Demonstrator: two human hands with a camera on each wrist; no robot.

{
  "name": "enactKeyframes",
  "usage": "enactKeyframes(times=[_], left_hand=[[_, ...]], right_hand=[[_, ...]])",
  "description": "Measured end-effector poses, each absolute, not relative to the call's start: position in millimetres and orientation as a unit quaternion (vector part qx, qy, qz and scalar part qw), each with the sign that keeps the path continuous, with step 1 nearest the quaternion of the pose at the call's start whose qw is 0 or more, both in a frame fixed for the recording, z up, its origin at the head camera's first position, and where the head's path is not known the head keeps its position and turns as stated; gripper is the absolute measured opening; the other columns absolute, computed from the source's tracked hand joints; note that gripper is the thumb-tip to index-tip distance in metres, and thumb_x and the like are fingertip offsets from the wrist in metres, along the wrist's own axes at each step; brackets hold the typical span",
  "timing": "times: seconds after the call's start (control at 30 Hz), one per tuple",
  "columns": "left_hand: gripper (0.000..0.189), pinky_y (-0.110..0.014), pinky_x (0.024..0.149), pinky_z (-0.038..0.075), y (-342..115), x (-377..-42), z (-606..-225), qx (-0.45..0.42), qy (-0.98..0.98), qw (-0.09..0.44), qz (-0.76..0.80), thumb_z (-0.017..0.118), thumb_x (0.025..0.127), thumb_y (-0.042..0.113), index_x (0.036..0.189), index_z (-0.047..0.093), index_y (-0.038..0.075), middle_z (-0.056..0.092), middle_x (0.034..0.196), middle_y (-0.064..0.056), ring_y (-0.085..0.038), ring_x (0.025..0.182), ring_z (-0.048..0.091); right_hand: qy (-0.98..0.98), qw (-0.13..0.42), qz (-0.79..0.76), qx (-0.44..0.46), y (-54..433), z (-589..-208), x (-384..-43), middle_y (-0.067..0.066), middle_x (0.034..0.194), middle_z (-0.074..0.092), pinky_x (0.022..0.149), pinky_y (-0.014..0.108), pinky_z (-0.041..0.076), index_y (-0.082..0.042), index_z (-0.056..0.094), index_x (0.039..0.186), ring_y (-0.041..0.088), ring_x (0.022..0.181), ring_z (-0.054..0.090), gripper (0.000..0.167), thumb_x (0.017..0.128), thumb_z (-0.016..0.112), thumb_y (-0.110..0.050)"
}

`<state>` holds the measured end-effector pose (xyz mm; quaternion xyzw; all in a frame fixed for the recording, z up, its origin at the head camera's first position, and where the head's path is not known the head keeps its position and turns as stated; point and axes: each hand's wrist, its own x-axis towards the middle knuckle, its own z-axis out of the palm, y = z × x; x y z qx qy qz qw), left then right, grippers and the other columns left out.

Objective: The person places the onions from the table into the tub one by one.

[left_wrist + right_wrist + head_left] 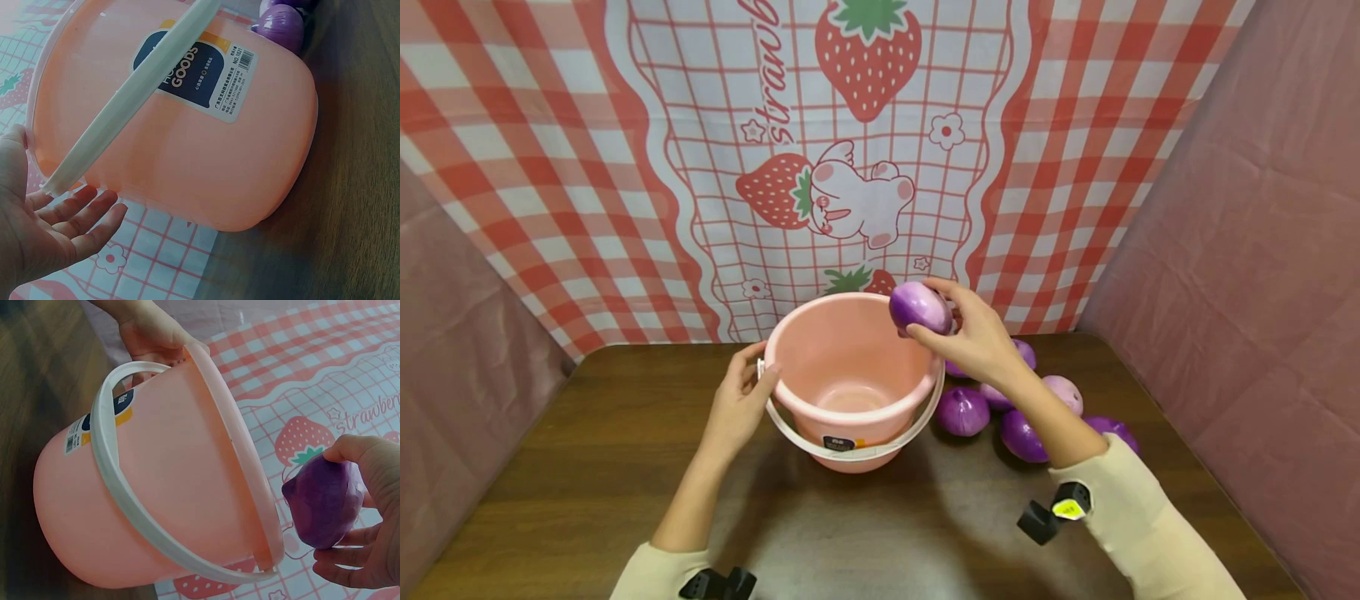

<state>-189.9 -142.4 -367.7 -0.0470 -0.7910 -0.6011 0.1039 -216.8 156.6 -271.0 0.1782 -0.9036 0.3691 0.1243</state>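
A pink plastic bucket (850, 427) stands upright on the table, its white handle (865, 455) hanging down at the front. My left hand (741, 404) grips the bucket's left rim, thumb on the rim and fingers on the outer wall. Over the right rim, my right hand (977, 342) holds a shiny purple onion (917, 308) between thumb and fingers. In the right wrist view, the held onion (325, 503) shows a pointed tip facing the bucket's mouth. The bucket's visible inside holds nothing.
Several more purple onions, among them a dark one (962, 412) and a paler one (1063, 392), lie right of the bucket beneath my right forearm. The brown wooden table (587, 450) meets a strawberry-print checked cloth (700, 125) at the back. Pink fabric (1247, 250) hangs at both sides.
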Motion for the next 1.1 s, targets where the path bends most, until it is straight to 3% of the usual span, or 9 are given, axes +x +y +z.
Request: enactKeyframes(times=[0.4, 0.73, 0.93, 1.1], left_hand=[[0.045, -0.025, 0.078, 0.052, -142.6, -190.4, -367.7, -0.048, -0.790, 0.104, -0.603, 0.053, 0.095, 0.023, 0.136, 0.040, 0.010, 0.057, 0.126, -0.024, -0.029, 0.103, 0.060], [0.045, -0.022, 0.073, 0.052, -142.8, -190.2, -367.9, -0.043, -0.792, 0.103, -0.601, 0.053, 0.095, 0.024, 0.136, 0.041, 0.010, 0.058, 0.124, -0.023, -0.006, 0.086, 0.060], [0.044, -0.024, 0.074, 0.052, -142.3, -189.8, -367.4, -0.042, -0.791, 0.103, -0.602, 0.053, 0.095, 0.024, 0.136, 0.041, 0.010, 0.058, 0.125, -0.023, -0.009, 0.089, 0.060], [0.044, -0.022, 0.071, 0.052, -142.1, -190.0, -367.1, -0.042, -0.788, 0.101, -0.606, 0.053, 0.095, 0.023, 0.136, 0.041, 0.010, 0.058, 0.124, -0.024, -0.003, 0.083, 0.060]], right_hand=[[-0.903, 0.119, 0.368, 0.187, 145.4, -274.2, -218.0, 0.007, 0.131, 0.054, 0.082, 0.040, 0.051, -0.015, 0.046, 0.136, 0.023, 0.102, 0.057, 0.067, 0.079, 0.072, -0.038], [-0.899, 0.125, 0.372, 0.197, 137.7, -279.4, -218.0, 0.006, 0.130, 0.054, 0.081, 0.039, 0.052, -0.016, 0.047, 0.136, 0.021, 0.102, 0.056, 0.066, 0.079, 0.072, -0.038], [-0.897, 0.119, 0.374, 0.203, 133.3, -282.0, -219.4, 0.006, 0.130, 0.055, 0.079, 0.036, 0.054, -0.016, 0.047, 0.135, 0.022, 0.102, 0.057, 0.065, 0.079, 0.072, -0.038], [-0.893, 0.118, 0.381, 0.208, 131.4, -283.9, -220.0, 0.008, 0.129, 0.055, 0.077, 0.036, 0.054, -0.015, 0.047, 0.135, 0.024, 0.099, 0.059, 0.065, 0.079, 0.072, -0.036]])
